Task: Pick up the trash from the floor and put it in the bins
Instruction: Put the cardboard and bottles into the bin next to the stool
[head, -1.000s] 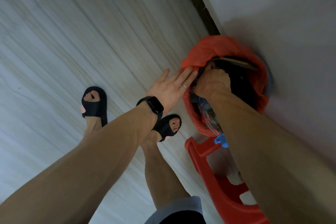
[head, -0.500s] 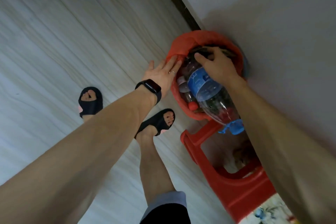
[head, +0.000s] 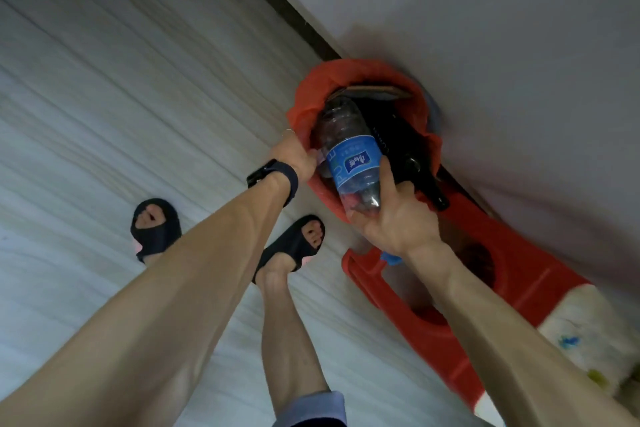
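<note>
Right hand: my right hand (head: 394, 218) is wrapped around the neck end of a big clear plastic bottle (head: 349, 152), fingers (head: 386, 172) clenched on it just below the blue label.
Bottle: it's tipped on a slant with its base poking down into the bin (head: 424, 111), so roughly half in, half out. Blue cap (head: 389, 258) peeks out under my palm.
Left hand: my left hand (head: 294, 156) is at the near rim of the bin, fingers curled over the edge of the red bag liner (head: 304, 104). Looks like it's gripping the liner, but the fingertips are tucked behind the bottle so I can't say for sure. Black watch (head: 275, 178) on that wrist.
Bin contents: a dark glass bottle (head: 414, 166) lies beside the plastic one, and a flat bit of cardboard (head: 375, 91) sits at the far side.
Bin spot: right up against the wall (head: 485, 28), on the pale wood-grain floor (head: 121, 97).
Nearby: a red plastic stool (head: 429, 329) just beside the bin, also by the wall.
Feet: in black sandals (head: 156, 230) on the floor, left of the bin.
</note>
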The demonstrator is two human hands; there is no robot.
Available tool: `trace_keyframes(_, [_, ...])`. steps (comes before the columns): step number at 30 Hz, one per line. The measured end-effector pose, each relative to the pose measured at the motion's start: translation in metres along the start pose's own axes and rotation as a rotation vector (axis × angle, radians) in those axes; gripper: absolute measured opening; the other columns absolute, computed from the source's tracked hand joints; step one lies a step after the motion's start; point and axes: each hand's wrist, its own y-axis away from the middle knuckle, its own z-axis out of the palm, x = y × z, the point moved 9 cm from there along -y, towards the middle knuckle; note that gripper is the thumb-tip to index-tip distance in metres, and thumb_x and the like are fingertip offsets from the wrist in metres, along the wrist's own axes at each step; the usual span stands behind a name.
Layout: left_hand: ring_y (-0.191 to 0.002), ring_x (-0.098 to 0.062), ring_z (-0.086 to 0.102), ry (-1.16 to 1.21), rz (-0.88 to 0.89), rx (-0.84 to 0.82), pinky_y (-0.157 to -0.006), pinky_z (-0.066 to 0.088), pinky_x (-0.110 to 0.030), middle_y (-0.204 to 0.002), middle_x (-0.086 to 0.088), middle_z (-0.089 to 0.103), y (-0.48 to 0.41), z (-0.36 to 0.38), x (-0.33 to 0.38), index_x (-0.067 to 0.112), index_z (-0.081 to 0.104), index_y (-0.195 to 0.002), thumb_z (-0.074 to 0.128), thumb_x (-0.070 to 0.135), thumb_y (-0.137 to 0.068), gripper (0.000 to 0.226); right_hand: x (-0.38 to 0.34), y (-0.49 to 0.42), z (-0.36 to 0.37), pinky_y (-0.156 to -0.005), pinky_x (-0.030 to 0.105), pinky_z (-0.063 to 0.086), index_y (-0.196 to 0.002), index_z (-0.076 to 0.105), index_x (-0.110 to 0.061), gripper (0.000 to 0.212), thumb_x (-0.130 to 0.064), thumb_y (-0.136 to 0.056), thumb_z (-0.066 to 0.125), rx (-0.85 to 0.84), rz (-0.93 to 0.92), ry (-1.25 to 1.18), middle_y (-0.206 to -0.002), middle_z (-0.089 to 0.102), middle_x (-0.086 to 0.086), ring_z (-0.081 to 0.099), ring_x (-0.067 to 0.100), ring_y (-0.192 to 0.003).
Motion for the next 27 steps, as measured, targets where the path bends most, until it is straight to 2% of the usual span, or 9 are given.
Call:
trace_keyframes(3, [-0.113,-0.036,0.057,0.015,-0.013,0.013,-0.083,0.044,-0.034,-0.124,-0.017,0.06,-0.009,0.001,-0.009,0.006,0.047,-0.125,0.057,0.026,-0.095,0.038,-0.005,-0.008,0.003,-0.074,0.042,0.048,-0.155,-0.013,-0.031,0.102,-0.077,-0.083,0.043,-0.026,-0.007,0.123,-0.125,0.046,0.021,0.06,0.041,-0.098])
trace_keyframes(8, [-0.106,-0.035,0.06,0.043,-0.021,0.025,-0.077,0.044,-0.032,-0.116,-0.016,0.062,-0.001,0.0,-0.019,0.005,0.052,-0.117,0.056,0.027,-0.094,0.032,-0.018,-0.003,-0.012,-0.064,0.036,0.041,-0.156,-0.009,-0.026,0.096,-0.073,-0.087,0.04,0.016,-0.009,0.239,-0.118,0.058,0.02,0.063,0.037,-0.093])
trace_keyframes(12, [-0.1,-0.033,0.062,0.121,-0.094,0.132,-0.081,0.05,-0.033,-0.112,-0.013,0.063,-0.01,-0.046,-0.044,0.009,0.051,-0.117,0.056,0.029,-0.094,0.031,-0.072,-0.017,-0.031,-0.064,0.036,0.039,-0.157,-0.008,-0.026,0.094,-0.073,-0.089,0.038,0.056,-0.082,0.323,-0.119,0.057,0.02,0.062,0.035,-0.093])
trace_keyframes(15, [-0.089,-0.029,0.065,0.195,-0.149,0.194,-0.082,0.053,-0.032,-0.105,-0.006,0.062,-0.022,-0.09,-0.071,0.016,0.051,-0.11,0.058,0.035,-0.091,0.028,-0.123,-0.035,-0.047,-0.065,0.036,0.034,-0.157,-0.009,-0.027,0.096,-0.07,-0.089,0.045,0.083,-0.181,0.382,-0.123,0.054,0.018,0.06,0.032,-0.096])
trace_keyframes(18, [-0.083,-0.033,0.07,0.276,-0.181,0.245,-0.081,0.059,-0.041,-0.103,-0.008,0.065,-0.037,-0.126,-0.084,0.021,0.048,-0.102,0.059,0.039,-0.085,0.027,-0.164,-0.056,-0.067,-0.067,0.037,0.031,-0.157,-0.009,-0.029,0.1,-0.069,-0.087,0.051,0.093,-0.237,0.428,-0.123,0.055,0.017,0.06,0.032,-0.098])
trace_keyframes(22, [-0.085,-0.031,0.071,0.303,-0.193,0.248,-0.081,0.059,-0.042,-0.105,-0.008,0.066,-0.049,-0.154,-0.088,0.02,0.049,-0.11,0.06,0.043,-0.08,0.04,-0.194,-0.074,-0.089,-0.07,0.036,0.032,-0.157,-0.007,-0.03,0.099,-0.068,-0.087,0.052,0.11,-0.27,0.455,-0.124,0.056,0.016,0.06,0.032,-0.104])
trace_keyframes(25, [-0.085,-0.031,0.07,0.326,-0.178,0.27,-0.082,0.059,-0.042,-0.103,-0.008,0.065,-0.051,-0.16,-0.083,0.019,0.05,-0.106,0.062,0.038,-0.084,0.031,-0.197,-0.073,-0.094,-0.066,0.037,0.031,-0.157,-0.007,-0.03,0.099,-0.072,-0.086,0.048,0.132,-0.253,0.473,-0.117,0.057,0.015,0.06,0.03,-0.092])
trace_keyframes(27, [-0.085,-0.031,0.07,0.31,-0.164,0.283,-0.083,0.058,-0.041,-0.103,-0.008,0.066,-0.057,-0.171,-0.08,0.017,0.053,-0.109,0.061,0.036,-0.086,0.031,-0.205,-0.072,-0.093,-0.062,0.036,0.03,-0.157,-0.007,-0.027,0.1,-0.07,-0.086,0.049,0.169,-0.241,0.491,-0.113,0.057,0.015,0.05,0.027,-0.075])
